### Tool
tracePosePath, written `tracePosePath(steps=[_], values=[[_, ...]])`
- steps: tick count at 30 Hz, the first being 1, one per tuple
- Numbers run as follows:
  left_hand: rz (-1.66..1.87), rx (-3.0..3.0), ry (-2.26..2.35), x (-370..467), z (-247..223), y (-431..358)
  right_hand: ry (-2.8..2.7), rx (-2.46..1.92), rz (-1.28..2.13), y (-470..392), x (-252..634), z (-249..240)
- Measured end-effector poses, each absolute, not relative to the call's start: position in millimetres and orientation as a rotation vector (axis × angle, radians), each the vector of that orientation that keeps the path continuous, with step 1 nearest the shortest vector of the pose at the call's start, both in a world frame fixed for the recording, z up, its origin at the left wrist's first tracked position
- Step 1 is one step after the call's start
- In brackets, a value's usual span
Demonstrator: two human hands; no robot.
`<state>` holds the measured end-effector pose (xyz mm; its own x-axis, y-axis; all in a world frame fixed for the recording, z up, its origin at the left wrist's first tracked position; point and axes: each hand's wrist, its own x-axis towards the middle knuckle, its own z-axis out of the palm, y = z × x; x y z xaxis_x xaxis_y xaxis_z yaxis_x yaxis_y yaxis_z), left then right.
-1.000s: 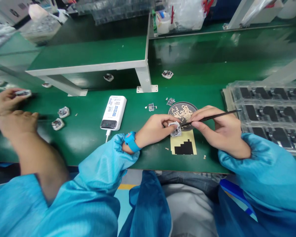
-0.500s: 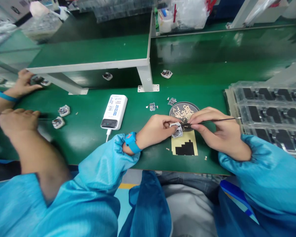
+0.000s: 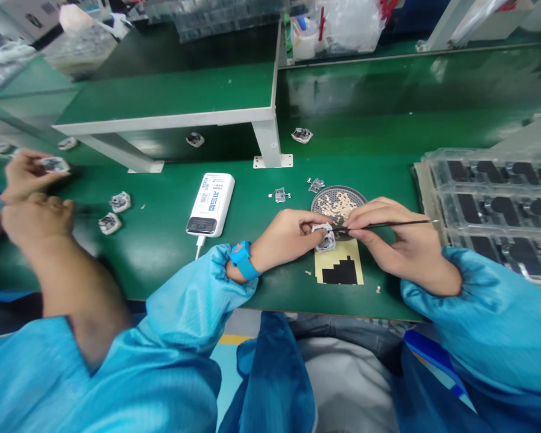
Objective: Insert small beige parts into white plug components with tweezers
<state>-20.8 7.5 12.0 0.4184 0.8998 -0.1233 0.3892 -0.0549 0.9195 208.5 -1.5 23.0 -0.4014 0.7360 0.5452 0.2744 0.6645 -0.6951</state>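
Between the thumb and fingers of my left hand (image 3: 288,239) is a small white part (image 3: 326,239), held above the edge of a yellow sheet (image 3: 320,263) with black patches. My right hand (image 3: 397,243) pinches a thin dark tool (image 3: 388,224), its tip at the white part's upper edge. Just behind both hands sits a round grey dish (image 3: 316,201) of small beige pieces (image 3: 340,204). The fingertips partly hide the white part and the tool's tip.
A white power bank (image 3: 211,204) with a cable lies left of my hands. Two metal parts (image 3: 280,195) (image 3: 316,184) lie behind them. Clear trays (image 3: 500,186) stand at right, a raised shelf (image 3: 171,120) at back left. At far left, a co-worker's hand (image 3: 22,174) holds a white part.
The co-worker's far hand has come back toward the near side and now holds up a white part. My hands keep nearly the same pose; the view has shifted slightly.
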Motion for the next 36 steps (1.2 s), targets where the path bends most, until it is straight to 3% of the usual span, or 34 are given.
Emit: tracePosePath(steps=[15,36], values=[[0.667,1.604,1.132,-22,10,8,-1.957,-0.864,0.649,-3,209,22],[0.806,1.552,1.071,-34,11,27,-1.538,-1.128,1.428,5,213,36]])
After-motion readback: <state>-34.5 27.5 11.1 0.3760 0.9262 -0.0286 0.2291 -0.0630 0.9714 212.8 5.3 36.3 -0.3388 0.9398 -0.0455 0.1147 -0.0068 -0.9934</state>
